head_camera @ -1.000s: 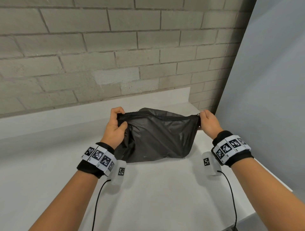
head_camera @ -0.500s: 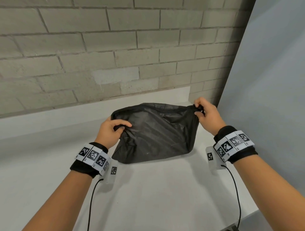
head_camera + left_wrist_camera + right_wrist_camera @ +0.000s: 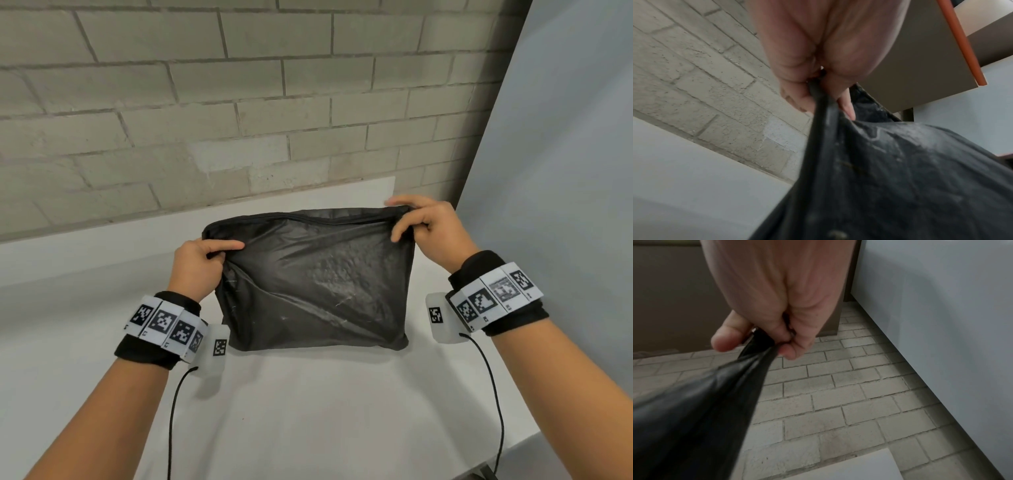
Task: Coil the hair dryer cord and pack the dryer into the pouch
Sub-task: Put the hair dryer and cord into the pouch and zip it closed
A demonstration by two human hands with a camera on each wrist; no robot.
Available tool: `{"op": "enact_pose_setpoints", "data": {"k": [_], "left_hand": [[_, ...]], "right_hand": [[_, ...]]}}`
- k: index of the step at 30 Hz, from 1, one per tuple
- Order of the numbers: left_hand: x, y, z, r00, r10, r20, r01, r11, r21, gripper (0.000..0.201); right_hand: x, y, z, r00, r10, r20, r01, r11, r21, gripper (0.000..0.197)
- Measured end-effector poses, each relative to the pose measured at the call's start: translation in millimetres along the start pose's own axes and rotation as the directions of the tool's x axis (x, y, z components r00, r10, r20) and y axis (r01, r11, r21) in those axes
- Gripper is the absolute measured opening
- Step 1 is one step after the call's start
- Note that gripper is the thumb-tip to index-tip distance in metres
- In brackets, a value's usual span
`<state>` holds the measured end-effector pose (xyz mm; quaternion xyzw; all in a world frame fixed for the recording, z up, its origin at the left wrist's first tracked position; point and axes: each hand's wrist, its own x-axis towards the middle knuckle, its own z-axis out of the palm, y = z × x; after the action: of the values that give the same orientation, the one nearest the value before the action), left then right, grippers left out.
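Note:
A black fabric pouch [image 3: 315, 284] stands on the white table [image 3: 308, 411], bulging, its zipped top edge stretched between my hands. My left hand [image 3: 205, 255] pinches the pouch's upper left corner, seen close up in the left wrist view as fabric [image 3: 890, 178] gripped by the left hand [image 3: 818, 84]. My right hand [image 3: 416, 221] pinches the upper right corner; the right wrist view shows the taut pouch corner [image 3: 756, 353] between thumb and curled fingers of the right hand [image 3: 772, 337]. The hair dryer and its cord are not visible.
A brick wall [image 3: 205, 102] rises right behind the table. A pale grey panel [image 3: 565, 171] closes off the right side. Thin black cables [image 3: 493, 394] hang from both wrist cameras over the table's front.
The pouch's open mouth has closed and its face has tipped toward me. My right hand rose and shifted inward along the top edge; my left hand dropped lower on the left corner.

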<state>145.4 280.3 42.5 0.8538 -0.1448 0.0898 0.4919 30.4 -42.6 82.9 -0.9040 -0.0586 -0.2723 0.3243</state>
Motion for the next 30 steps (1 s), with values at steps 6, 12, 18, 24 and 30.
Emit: {"op": "enact_pose_setpoints", "data": {"k": [6, 12, 18, 24, 30], "left_hand": [[-5.6, 7.3, 7.4, 0.999, 0.041, 0.011, -0.041, 0.999, 0.003, 0.029], [-9.0, 10.4, 10.5, 0.954, 0.154, 0.259, -0.189, 0.975, 0.119, 0.05], [0.8, 26.2, 25.0, 0.908, 0.032, 0.418, -0.066, 0.996, 0.066, 0.045], [15.9, 47.2, 56.7, 0.795, -0.053, 0.604, 0.057, 0.998, 0.013, 0.041], [45.2, 63.1, 108.7, 0.771, -0.121, 0.625, 0.102, 0.993, 0.066, 0.028]], "right_hand": [[3.9, 6.6, 5.0, 0.98, 0.147, 0.134, -0.121, 0.974, -0.19, 0.039], [-0.7, 17.2, 3.5, 0.98, 0.087, 0.179, -0.049, 0.978, -0.204, 0.032], [2.1, 43.3, -21.3, 0.953, 0.18, 0.245, -0.118, 0.962, -0.246, 0.041], [15.8, 86.4, -44.1, 0.96, 0.244, 0.138, -0.212, 0.954, -0.213, 0.059], [37.9, 134.7, -63.7, 0.917, 0.322, 0.237, -0.276, 0.939, -0.207, 0.06]]}}
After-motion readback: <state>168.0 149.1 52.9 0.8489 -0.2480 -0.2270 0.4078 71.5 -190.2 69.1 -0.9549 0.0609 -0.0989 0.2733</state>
